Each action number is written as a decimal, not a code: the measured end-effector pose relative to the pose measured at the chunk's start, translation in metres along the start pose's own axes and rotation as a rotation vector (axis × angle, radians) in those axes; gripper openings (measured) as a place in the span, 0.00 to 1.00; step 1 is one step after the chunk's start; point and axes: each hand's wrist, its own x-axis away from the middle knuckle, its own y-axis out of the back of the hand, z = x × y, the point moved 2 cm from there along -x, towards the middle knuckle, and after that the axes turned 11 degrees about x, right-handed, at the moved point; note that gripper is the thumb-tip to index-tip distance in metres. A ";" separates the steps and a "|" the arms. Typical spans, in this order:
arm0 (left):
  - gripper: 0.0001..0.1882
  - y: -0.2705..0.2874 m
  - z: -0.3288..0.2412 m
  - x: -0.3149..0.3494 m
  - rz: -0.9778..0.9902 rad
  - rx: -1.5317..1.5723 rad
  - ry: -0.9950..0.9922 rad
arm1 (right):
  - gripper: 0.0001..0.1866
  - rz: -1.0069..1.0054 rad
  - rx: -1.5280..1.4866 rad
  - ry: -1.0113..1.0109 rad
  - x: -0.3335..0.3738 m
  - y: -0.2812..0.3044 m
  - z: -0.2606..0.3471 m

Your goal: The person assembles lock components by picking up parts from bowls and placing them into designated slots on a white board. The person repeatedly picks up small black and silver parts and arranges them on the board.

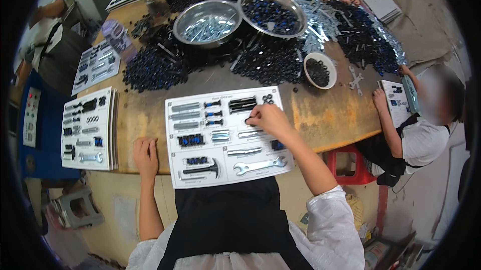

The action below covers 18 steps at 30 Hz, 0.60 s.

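A white printed card (203, 182) with several bolts, metal tubes, nuts and an open-ended wrench on it lies in front of me, its lower edge overhanging the table edge. Over its right half, my right hand (271, 120) pinches a small black ring (248, 120) between the fingertips. Above that hand, black bolts (242, 104) and a few black nuts (268, 99) sit at the top of the card. My left hand (146, 154) rests at the table edge left of the card, its fingers loosely curled in with nothing visible in them.
A stack of similar cards (114, 134) stands at the left. Beyond lie piles of black nuts (265, 62), two steel bowls (208, 39) of hardware, a white bowl (320, 55) and loose wrenches (355, 80). A co-worker (426, 139) sits at the right; others are across the table.
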 end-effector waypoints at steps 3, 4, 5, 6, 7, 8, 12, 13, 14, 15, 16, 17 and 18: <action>0.06 0.001 -0.001 0.001 -0.004 0.034 0.009 | 0.09 -0.007 -0.156 -0.062 0.002 0.004 -0.009; 0.06 -0.001 -0.001 0.001 -0.005 0.048 0.013 | 0.08 0.012 -0.188 -0.081 0.003 0.006 -0.011; 0.06 0.000 0.001 0.001 -0.011 0.045 0.017 | 0.08 0.030 -0.220 -0.100 0.004 0.007 -0.014; 0.06 0.001 0.003 0.002 -0.014 0.049 0.021 | 0.07 0.047 -0.250 -0.125 0.008 0.009 -0.017; 0.06 0.001 0.003 0.003 -0.016 0.052 0.025 | 0.08 0.049 -0.320 -0.140 0.010 0.009 -0.021; 0.06 0.000 0.002 0.003 -0.020 0.058 0.027 | 0.08 0.028 -0.310 -0.124 0.011 0.012 -0.023; 0.06 -0.001 0.004 0.001 -0.028 0.035 0.002 | 0.08 -0.046 -0.291 -0.079 0.013 0.009 -0.032; 0.06 0.000 0.004 0.002 -0.031 0.024 -0.010 | 0.07 -0.054 -0.274 -0.082 0.013 0.008 -0.034; 0.06 0.002 0.004 0.003 -0.017 0.027 0.003 | 0.07 -0.063 -0.258 -0.085 0.013 0.006 -0.038; 0.06 0.001 0.000 0.000 -0.011 0.034 0.011 | 0.09 -0.060 -0.306 -0.112 0.012 0.007 -0.041; 0.06 -0.001 -0.002 -0.003 -0.004 0.042 0.018 | 0.10 -0.063 -0.327 -0.117 0.012 0.006 -0.043; 0.06 0.001 0.001 -0.002 0.000 0.042 0.024 | 0.10 -0.067 -0.350 -0.124 0.015 0.004 -0.044; 0.06 0.002 0.005 -0.001 0.003 0.054 0.020 | 0.11 -0.084 -0.367 -0.134 0.019 0.008 -0.046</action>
